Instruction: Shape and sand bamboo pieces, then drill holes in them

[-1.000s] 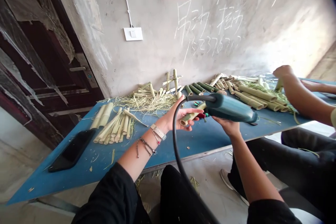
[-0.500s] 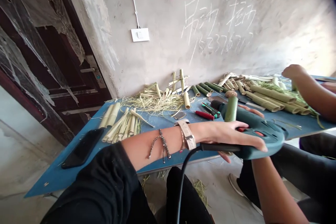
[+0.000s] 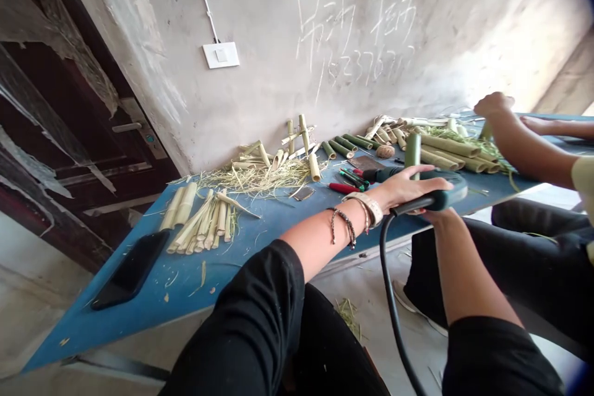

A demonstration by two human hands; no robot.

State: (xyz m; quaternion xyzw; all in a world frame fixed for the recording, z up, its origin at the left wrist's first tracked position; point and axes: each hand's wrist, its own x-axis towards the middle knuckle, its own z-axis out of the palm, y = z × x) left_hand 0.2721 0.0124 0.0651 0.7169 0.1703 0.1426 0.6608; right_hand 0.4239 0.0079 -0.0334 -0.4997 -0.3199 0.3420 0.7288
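Note:
A teal electric drill (image 3: 457,189) with a black cord is low over the blue table (image 3: 260,247), its dark front end pointing left. My left hand (image 3: 403,189) grips its cord end, fingers bent round the housing. My right hand (image 3: 429,215) is under and behind the drill, its fingers mostly hidden by the tool. An upright green cylinder (image 3: 413,151) rises beside the drill; its lower end is hidden behind my left hand. Left of the drill lie a red-handled tool (image 3: 343,187) and green-and-black tools (image 3: 355,179).
Cut bamboo strips (image 3: 206,226) and a black phone (image 3: 130,269) lie on the left. Bamboo shavings (image 3: 260,176) pile along the wall, with green bamboo tubes (image 3: 341,147) and thicker bamboo pieces (image 3: 445,151) rightward. Another person's arm (image 3: 524,136) reaches over the table at right.
Both my hands have carried the drill away from me, toward the table, and the upright green cylinder moved with it. The view has turned slightly right.

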